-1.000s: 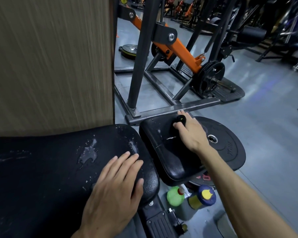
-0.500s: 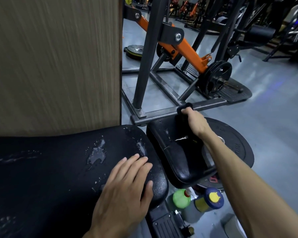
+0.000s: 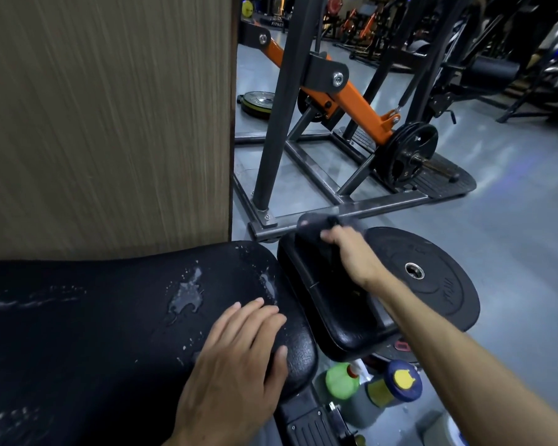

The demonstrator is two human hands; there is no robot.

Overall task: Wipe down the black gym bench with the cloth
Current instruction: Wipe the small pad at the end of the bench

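The black gym bench has a long back pad (image 3: 94, 317) across the lower left and a smaller seat pad (image 3: 342, 320) to its right. Wet foamy patches (image 3: 186, 292) lie on the back pad. My left hand (image 3: 236, 365) rests flat on the back pad's right end, fingers spread. My right hand (image 3: 351, 252) is over the far end of the seat pad, closed on a dark cloth (image 3: 316, 222) that is lifted and blurred at the pad's far edge.
A wood-grain panel (image 3: 110, 123) stands right behind the bench. A black weight plate (image 3: 432, 284) lies on the floor beside the seat. A green spray bottle (image 3: 342, 381) and a blue-lidded jar (image 3: 400, 381) sit under the seat. A black-and-orange machine frame (image 3: 345, 101) stands beyond.
My right hand has moved from the middle of the seat pad to its far end, taking the dark cloth with it. My left hand has stayed flat on the back pad.
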